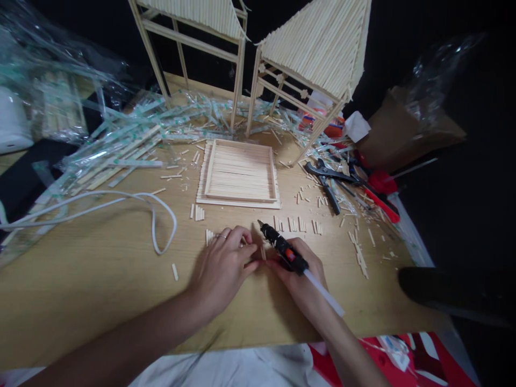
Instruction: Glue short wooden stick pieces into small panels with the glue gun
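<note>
Holding a glue gun [287, 251], right grip [305, 280] faces scattered stick bits [317, 228]; cannot tell what left grip [224, 266] holds

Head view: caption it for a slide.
Hot glue gun in the right hand, left hand alongside, wooden stick tray beyond.

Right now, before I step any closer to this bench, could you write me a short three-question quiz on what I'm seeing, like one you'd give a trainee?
1. Multiple choice: which hand holds the hot glue gun? a) left b) right c) neither
2. True or false: the white cable lies to the left of the framed wooden-stick panel.
3. Short answer: what is worn on the left hand?

Key: 1. b, the right hand. 2. True. 3. A ring.
</note>
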The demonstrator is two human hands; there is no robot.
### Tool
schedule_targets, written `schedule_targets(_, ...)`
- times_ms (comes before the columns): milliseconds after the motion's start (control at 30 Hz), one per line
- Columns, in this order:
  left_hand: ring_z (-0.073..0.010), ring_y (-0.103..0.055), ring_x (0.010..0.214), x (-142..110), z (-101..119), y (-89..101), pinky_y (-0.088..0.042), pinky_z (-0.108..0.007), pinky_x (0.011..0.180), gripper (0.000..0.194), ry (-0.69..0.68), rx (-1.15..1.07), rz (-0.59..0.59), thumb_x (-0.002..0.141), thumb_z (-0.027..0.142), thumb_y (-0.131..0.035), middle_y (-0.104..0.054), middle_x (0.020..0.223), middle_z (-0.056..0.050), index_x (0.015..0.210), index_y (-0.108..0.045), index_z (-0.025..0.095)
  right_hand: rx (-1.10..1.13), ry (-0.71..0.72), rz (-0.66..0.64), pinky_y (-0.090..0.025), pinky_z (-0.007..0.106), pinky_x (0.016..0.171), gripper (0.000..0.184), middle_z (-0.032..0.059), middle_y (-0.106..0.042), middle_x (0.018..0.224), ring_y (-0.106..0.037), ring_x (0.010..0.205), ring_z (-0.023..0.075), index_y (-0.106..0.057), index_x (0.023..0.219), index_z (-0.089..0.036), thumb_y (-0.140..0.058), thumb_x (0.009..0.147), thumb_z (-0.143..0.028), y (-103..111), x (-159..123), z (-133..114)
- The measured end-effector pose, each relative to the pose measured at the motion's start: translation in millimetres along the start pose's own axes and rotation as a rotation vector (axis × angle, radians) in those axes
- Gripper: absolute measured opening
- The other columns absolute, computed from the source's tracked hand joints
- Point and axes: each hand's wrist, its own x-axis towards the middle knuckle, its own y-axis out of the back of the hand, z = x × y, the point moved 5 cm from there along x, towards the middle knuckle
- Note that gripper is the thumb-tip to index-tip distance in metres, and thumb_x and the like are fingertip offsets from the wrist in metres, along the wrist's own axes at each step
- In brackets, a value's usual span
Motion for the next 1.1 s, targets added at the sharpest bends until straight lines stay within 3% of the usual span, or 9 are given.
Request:
schedule_targets(200,-0.0211,-0.049,0.093,0,-1,0.7,-0.043,-0.036,0.078,0.011,0.018,-0.01,-0.015,0.08,0.029,-0.066,-0.053,0.103,-0.003,0.09,-0.065,0.023,0.008,-0.028,-0.018,-0.04,0.026,0.064,0.013,-0.0009,-0.059,0.079,-0.054,0.071,0.0155,-0.058,0.082,-0.021,-0.068,0.075,-0.025,2,-2,-2)
schedule_targets(367,-0.0205,-0.05,0.092,0,-1,0.5,-0.042,-0.035,0.077,0.019,0.026,-0.024,0.01,0.083,0.034,-0.063,-0.054,0.101,-0.002,0.1,-0.066,0.028,0.144,-0.217,-0.061,-0.042,0.024,0.059,0.022,-0.0007,-0.061,0.072,-0.054,0.065,0.015,-0.058,0.079,-0.019,-0.067,0.078,-0.039,19,-14,3)
schedule_targets(600,-0.0204,-0.05,0.091,-1,0,0.3,-0.043,-0.035,0.077,0.021,0.022,-0.025,0.023,0.085,0.038,-0.06,-0.055,0.1,-0.003,0.101,-0.067,0.028,0.187,-0.435,-0.249,-0.042,0.024,0.045,0.029,0.0027,-0.065,0.065,-0.054,0.054,0.0153,-0.063,0.076,-0.018,-0.062,0.08,-0.047,33,-40,14)
schedule_targets(800,-0.0201,-0.05,0.09,0,0,-0.1,-0.043,-0.035,0.077,0.023,0.017,-0.021,0.025,0.085,0.037,-0.06,-0.055,0.1,-0.003,0.104,-0.067,0.027,0.212,-0.453,-0.23,-0.037,0.023,0.038,0.033,0.0015,-0.063,0.059,-0.047,0.043,0.0116,-0.064,0.075,-0.018,-0.063,0.078,-0.05,29,-41,11)
schedule_targets(1100,-0.0205,-0.05,0.091,0,-1,-0.6,-0.043,-0.035,0.077,0.023,0.02,-0.016,0.023,0.084,0.038,-0.06,-0.055,0.1,-0.003,0.103,-0.068,0.027,0.228,-0.469,-0.256,-0.034,0.021,0.034,0.032,0.0002,-0.062,0.054,-0.048,0.041,0.0117,-0.068,0.083,-0.019,-0.063,0.078,-0.05,26,-40,10)
